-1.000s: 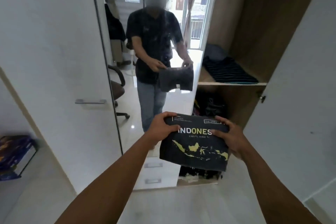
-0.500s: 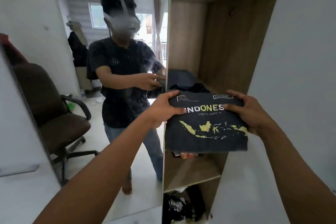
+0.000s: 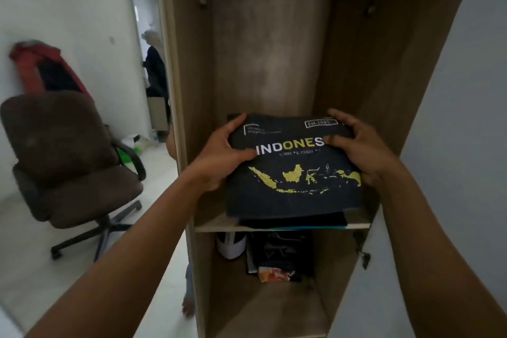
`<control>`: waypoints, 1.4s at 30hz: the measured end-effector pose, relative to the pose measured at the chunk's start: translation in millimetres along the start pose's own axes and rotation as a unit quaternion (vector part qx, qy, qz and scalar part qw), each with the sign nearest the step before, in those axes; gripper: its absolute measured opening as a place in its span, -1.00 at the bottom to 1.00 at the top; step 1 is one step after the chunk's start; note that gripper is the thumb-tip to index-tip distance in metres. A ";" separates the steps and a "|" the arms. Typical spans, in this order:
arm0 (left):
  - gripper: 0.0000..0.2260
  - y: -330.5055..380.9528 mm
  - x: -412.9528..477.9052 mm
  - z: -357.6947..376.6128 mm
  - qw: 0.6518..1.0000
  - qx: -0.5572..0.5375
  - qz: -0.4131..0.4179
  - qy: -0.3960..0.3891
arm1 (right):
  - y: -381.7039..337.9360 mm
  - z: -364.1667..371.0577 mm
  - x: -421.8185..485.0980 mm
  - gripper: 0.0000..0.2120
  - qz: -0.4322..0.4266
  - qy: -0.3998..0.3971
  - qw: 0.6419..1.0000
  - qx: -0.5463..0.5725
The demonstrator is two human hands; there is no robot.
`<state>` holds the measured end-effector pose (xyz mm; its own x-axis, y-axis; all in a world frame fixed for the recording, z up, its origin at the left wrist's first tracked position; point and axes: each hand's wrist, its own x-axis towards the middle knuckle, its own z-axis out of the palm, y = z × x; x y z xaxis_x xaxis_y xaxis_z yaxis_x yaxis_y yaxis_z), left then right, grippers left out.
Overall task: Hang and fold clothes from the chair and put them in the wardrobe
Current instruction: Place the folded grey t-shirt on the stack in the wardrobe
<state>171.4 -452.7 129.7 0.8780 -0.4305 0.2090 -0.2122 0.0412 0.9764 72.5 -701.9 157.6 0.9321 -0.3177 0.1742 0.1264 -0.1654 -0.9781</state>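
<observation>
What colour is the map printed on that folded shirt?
Yellow map on the dark folded shirt, clearest in the head view.

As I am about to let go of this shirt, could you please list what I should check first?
1. Left hand grips the folded Indonesia T-shirt: ok.
2. Right hand grips its other side: ok.
3. T-shirt flat, print upward: ok.
4. T-shirt above the folded clothes on the wardrobe shelf: ok.
5. T-shirt resting on that pile: cannot tell.
6. Room behind the T-shirt: cannot tell, hidden.
</observation>
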 end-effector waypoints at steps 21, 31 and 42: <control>-0.51 -117.0 45.0 5.8 0.980 0.061 -0.184 0.043 | 122.0 -26.5 67.8 -0.44 0.105 -0.095 0.985 -0.097; -0.32 -108.0 25.5 40.4 0.871 0.490 0.018 0.005 | 146.2 -24.2 55.5 -0.47 -0.003 -0.002 0.950 -0.311; -0.36 -160.6 45.5 74.3 0.798 0.601 -0.017 -0.038 | 185.5 8.9 70.6 -0.37 0.016 -0.110 0.891 -0.441</control>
<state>213.6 -545.9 -21.7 0.8728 -0.4689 0.1353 -0.4878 -0.8464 0.2138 164.8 -746.7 -12.6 0.9866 -0.1609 0.0269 -0.1265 -0.8589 -0.4962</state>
